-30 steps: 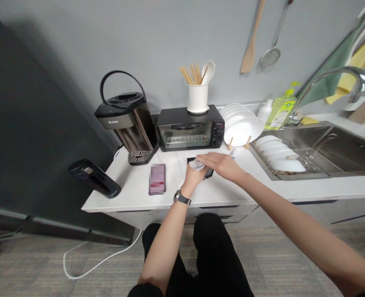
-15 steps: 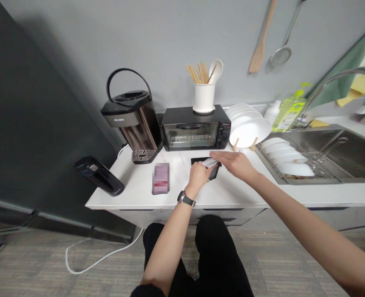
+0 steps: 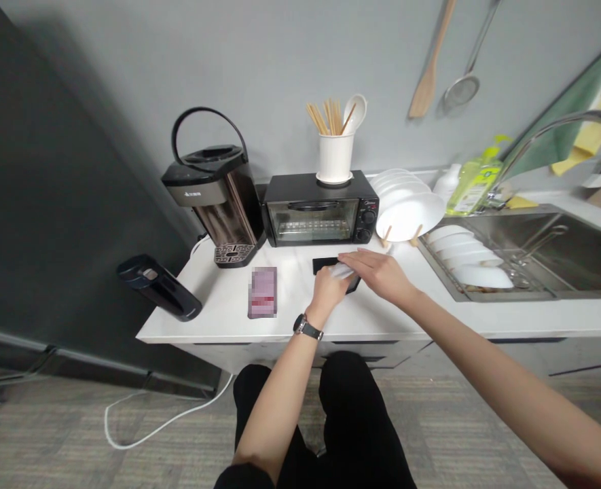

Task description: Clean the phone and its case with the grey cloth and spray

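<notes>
My left hand [image 3: 329, 291], with a watch at its wrist, is closed round a small whitish object [image 3: 341, 270], too blurred to name. My right hand [image 3: 377, 272] lies over the right end of that object, its fingers together and fairly straight, the undersides hidden. Below both hands a flat black item [image 3: 323, 263] rests on the white counter [image 3: 290, 326], mostly covered by them. A phone-like item with a pixelated pink face [image 3: 263, 292] lies to the left of my hands.
A black toaster oven [image 3: 315, 210] bears a cup of chopsticks [image 3: 335, 156]. Left are a water dispenser [image 3: 223, 204] and a dark bottle [image 3: 160, 288]. Right are racked plates [image 3: 409, 214], green soap [image 3: 476, 183] and a sink [image 3: 580, 261] with bowls [image 3: 468, 258].
My right hand has shifted slightly left, further over the whitish object and my left hand. The whole view has moved a little.
</notes>
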Tool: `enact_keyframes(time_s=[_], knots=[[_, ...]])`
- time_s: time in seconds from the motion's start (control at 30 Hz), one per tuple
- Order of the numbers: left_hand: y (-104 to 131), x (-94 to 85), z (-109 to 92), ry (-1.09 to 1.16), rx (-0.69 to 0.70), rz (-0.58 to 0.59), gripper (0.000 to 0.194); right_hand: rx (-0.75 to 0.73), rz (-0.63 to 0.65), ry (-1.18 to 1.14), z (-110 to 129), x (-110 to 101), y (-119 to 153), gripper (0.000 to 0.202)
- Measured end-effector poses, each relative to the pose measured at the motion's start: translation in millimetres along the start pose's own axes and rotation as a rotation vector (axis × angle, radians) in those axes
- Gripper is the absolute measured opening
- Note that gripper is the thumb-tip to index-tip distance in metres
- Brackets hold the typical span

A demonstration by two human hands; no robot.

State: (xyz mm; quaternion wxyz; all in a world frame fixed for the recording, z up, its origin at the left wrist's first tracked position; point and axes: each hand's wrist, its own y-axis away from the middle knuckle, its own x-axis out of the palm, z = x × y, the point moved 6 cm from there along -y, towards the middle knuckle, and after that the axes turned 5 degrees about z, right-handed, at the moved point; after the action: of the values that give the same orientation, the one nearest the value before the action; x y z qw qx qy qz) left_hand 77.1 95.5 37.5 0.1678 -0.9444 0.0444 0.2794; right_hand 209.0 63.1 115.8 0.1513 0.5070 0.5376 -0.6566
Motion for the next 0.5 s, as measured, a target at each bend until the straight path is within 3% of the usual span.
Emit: enact_keyframes(time_s=[0.17,0.27,0.4,0.5], knots=[[-2.4,-6.8,1.2,0.018,0.023,0.001,0.013,0.031,0.068,-0.009,-2.3,6.2,-4.0,0.046],[-2.3,-8.4,1.0,0.018,0.027,-0.007,0.011,0.092,0.031,0.015,-5.9,4.6,-3.1,0.044],[-0.1,-7.1,0.8,0.042,0.019,-0.013,0.013,-0.007,0.045,0.012,1.4,6.1,-2.8,0.041],[-1.3,-5.7,-0.8,0.037,0.024,-0.01,0.011,0.032,0.067,0.024,-2.4,6.8,-2.0,0.042]])
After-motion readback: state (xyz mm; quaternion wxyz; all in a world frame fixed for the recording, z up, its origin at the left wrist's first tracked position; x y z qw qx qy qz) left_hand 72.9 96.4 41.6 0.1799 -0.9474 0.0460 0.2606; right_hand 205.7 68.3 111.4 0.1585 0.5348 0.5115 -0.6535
